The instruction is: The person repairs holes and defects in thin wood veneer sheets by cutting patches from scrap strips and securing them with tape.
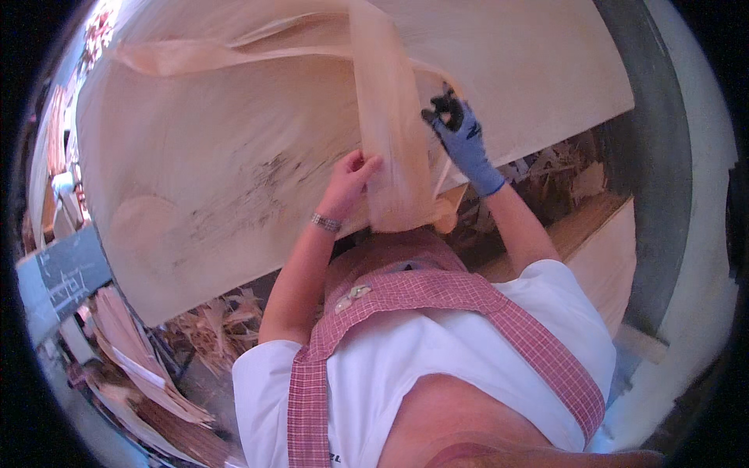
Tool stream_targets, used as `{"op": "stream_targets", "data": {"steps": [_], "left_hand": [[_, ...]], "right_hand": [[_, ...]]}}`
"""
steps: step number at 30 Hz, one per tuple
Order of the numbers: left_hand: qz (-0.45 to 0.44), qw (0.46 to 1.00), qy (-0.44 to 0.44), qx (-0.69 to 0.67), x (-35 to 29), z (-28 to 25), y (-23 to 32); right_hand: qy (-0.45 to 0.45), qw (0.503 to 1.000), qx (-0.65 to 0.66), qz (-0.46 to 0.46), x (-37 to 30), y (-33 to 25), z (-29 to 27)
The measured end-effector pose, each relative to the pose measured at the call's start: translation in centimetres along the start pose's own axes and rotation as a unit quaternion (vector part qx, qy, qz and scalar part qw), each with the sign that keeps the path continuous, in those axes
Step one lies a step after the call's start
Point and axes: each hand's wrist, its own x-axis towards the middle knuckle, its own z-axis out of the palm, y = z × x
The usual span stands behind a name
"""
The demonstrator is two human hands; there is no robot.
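Observation:
A long, pale strip of wood veneer (388, 101) runs from the far side of the table down toward my apron, blurred in part by motion. My bare left hand (355, 178), with a metal watch band at the wrist, pinches the strip's left edge between thumb and fingers. On the strip's other side is my right hand (459, 129), in a blue glove with black fingers. Its thumb and fingers are bent but apart, close to a thin curved band of veneer behind them. Another twisted veneer strip (234, 56) lies across the far left of the tabletop (257, 171).
Veneer scraps (222, 327) lie heaped below the table's near edge, with more scraps under its right part. A wooden board (601, 242) stands at the right. Stacked veneer sheets (133, 343) and a blue-grey panel with white marks (64, 277) are at the left.

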Motion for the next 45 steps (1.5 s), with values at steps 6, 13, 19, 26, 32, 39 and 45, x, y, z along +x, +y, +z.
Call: {"op": "stream_targets", "data": {"steps": [6,13,19,26,32,39,45], "left_hand": [[0.133,0.976,0.046,0.167,-4.0,-4.5,-1.0],[-0.008,0.934,0.096,0.345,-9.1,-7.9,-4.1],[0.246,0.824,0.248,0.446,-6.6,-15.1,7.5],[0.4,0.844,0.239,0.267,-5.3,-17.0,19.5],[0.134,0.977,0.128,0.107,-4.8,-10.1,5.1],[0.054,0.988,-0.115,0.091,-5.0,-4.8,-1.7],[-0.038,0.989,-0.14,0.025,-4.7,-3.4,-0.1]], "right_hand": [[-0.134,0.812,-0.334,-0.46,11.7,-5.4,5.4],[-0.209,0.679,-0.533,-0.46,18.4,-6.8,6.8],[-0.006,0.779,-0.436,-0.451,20.6,-8.3,0.5],[0.043,0.83,-0.419,-0.365,21.5,-7.4,0.0],[0.058,0.815,-0.461,-0.345,22.9,-3.4,-2.7],[0.037,0.79,-0.538,-0.291,22.6,-2.3,-6.5],[0.09,0.87,-0.358,-0.328,11.5,-6.7,-3.9]]}}
